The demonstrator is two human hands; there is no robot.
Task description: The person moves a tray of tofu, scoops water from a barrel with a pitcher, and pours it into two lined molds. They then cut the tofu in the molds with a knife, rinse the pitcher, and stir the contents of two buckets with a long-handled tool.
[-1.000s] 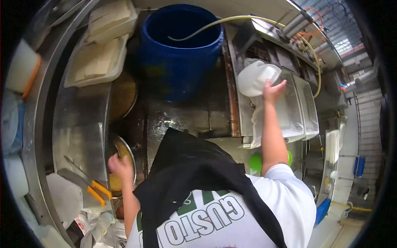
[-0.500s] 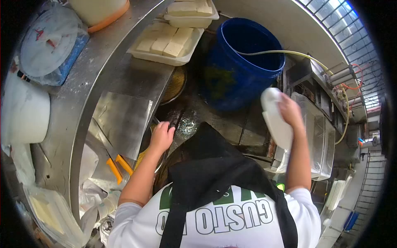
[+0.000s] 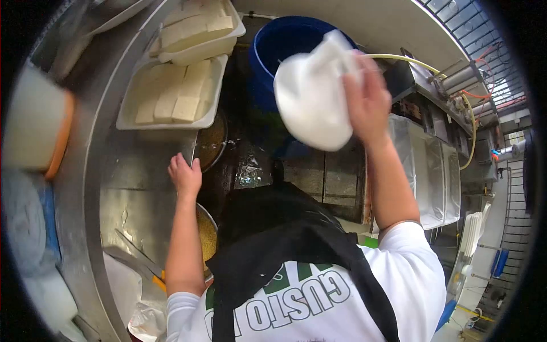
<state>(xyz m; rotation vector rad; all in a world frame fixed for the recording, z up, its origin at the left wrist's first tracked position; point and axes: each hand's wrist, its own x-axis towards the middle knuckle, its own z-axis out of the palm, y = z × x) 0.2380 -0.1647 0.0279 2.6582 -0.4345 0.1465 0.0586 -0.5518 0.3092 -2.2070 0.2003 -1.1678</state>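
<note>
Grip of right hand is closed on white round plastic bowl, held aloft and tilted before large blue plastic barrel; contents cannot be told. Left hand is laid open on steel worktop edge. Bowl not yet set down.

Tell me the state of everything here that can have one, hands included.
Right hand: shut on the white object, up over the blue barrel.
White object: held aloft, blurred.
Left hand: resting on the steel counter edge, holding nothing.
Blue barrel: open-topped, hose leading to it.
Upper tray: full of pale blocks.
Lower tray: partly filled with blocks.
Pan: holds yellow grains.
</note>
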